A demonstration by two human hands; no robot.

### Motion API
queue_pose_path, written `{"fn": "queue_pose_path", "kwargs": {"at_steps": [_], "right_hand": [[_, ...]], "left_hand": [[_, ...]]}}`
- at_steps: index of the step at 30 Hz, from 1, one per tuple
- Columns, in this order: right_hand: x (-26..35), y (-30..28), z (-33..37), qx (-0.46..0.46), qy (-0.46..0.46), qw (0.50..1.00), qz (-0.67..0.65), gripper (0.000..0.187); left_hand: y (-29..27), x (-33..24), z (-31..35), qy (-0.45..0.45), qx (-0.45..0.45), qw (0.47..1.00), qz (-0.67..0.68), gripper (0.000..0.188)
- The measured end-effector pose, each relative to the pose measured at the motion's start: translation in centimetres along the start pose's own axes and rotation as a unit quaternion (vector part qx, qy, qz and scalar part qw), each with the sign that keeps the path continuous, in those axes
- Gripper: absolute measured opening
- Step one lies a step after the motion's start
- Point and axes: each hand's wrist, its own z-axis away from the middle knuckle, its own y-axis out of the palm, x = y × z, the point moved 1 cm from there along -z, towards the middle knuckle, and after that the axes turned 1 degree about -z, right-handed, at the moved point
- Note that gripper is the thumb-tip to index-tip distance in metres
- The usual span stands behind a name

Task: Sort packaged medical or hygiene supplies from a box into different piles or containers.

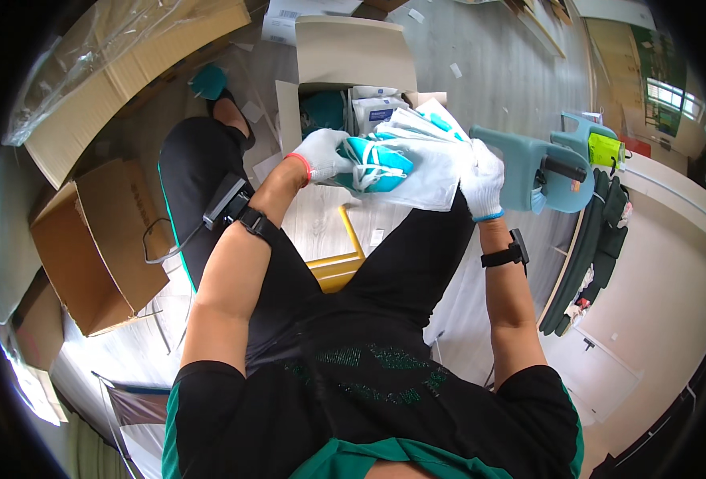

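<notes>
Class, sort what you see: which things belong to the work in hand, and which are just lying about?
In use:
- turquoise bundle with white straps, in the left hand
- white packets, in the right hand
- open cardboard box in front, likely

Lying about, it seems:
- other cardboard box, at left
- lime-green object
- white scraps on the floor

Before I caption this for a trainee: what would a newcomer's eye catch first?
Likely the turquoise bundle with white straps, gripped in the white-gloved left hand at centre, beside the fanned white packets in the right hand. Just beyond them is an open cardboard box. Off to the right, a bright yellow-green item stands out.
</notes>
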Motion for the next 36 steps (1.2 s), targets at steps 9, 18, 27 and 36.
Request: {"fn": "queue_pose_path", "kwargs": {"at_steps": [9,18,27,36], "right_hand": [[-1.6,-4.4,1.2,-0.032,0.096,0.994,-0.05,0.013],[1.6,-5.2,0.7,-0.01,0.016,0.999,-0.028,0.014],[2.8,-3.0,0.0,0.008,-0.088,0.995,0.049,0.018],[2.7,-1.3,-0.1,-0.038,-0.041,0.996,0.076,0.017]], "left_hand": [[-0.6,2.1,-0.2,-0.208,-0.248,0.937,-0.134,0.033],[-0.1,-4.1,1.8,0.17,-0.37,0.913,-0.029,0.019],[0.6,-4.7,2.0,0.114,-0.185,0.933,0.286,0.012],[-0.1,-4.6,2.3,0.046,-0.156,0.966,0.199,0.015]]}}
